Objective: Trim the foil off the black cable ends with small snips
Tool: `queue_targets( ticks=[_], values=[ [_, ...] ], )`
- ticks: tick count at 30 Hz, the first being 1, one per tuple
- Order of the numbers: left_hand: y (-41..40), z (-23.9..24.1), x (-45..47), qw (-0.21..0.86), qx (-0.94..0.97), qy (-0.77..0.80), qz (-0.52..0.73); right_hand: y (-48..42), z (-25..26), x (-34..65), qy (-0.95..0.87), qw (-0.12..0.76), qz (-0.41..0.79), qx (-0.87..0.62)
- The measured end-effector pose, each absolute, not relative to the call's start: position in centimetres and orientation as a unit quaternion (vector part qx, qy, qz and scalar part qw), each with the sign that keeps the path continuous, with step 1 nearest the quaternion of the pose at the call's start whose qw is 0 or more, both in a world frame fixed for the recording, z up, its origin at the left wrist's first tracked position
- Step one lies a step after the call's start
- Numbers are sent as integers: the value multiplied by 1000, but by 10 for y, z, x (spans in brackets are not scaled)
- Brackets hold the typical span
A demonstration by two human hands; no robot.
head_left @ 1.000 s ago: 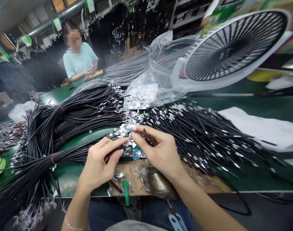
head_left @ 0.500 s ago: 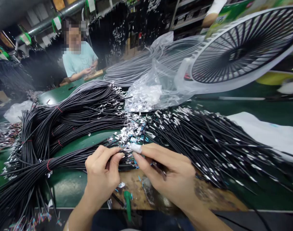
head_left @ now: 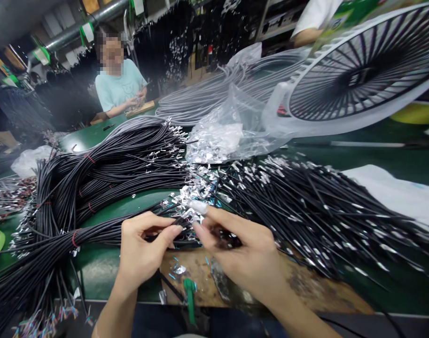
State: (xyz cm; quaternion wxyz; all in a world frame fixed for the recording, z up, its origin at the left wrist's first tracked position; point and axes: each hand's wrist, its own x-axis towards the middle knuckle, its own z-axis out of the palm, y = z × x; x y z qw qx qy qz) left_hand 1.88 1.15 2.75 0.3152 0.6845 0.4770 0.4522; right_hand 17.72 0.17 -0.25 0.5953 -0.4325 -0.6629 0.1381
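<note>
My left hand (head_left: 142, 246) is closed in a pinch, thumb against forefinger, on the end of a black cable near the middle of the bench. Just to its right is my right hand (head_left: 247, 251), its forefinger wrapped in a white covering (head_left: 198, 207). Its thumb and forefinger are a little apart beside the cable end, while the other fingers curl round something dark and shiny that I cannot make out. A bundle of black cables (head_left: 108, 230), tied with a red band, runs leftward from my left hand. Silvery foil scraps (head_left: 191, 193) lie just beyond my fingertips.
Loose black cables (head_left: 306, 211) with silvery ends spread to the right. A worn wooden board (head_left: 306, 291) with a green-handled item (head_left: 190, 300) lies near the front edge. A clear plastic bag (head_left: 249, 122) and a white fan (head_left: 362, 70) stand beyond. A co-worker (head_left: 120, 87) sits across the bench.
My right forefinger and thumb have moved apart and lifted slightly off the cable end. My left hand keeps its pinch. The whole view has shifted a little.
</note>
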Motion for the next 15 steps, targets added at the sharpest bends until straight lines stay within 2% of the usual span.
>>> queue_targets(
  ticks=[7,15],
  values=[
    [8,15,30,170,660,475,556,2,2,178,-675,577,148,-435],
    [6,10,33,100,687,454,558,3,0,178,-686,578,162,-411]
  ],
)
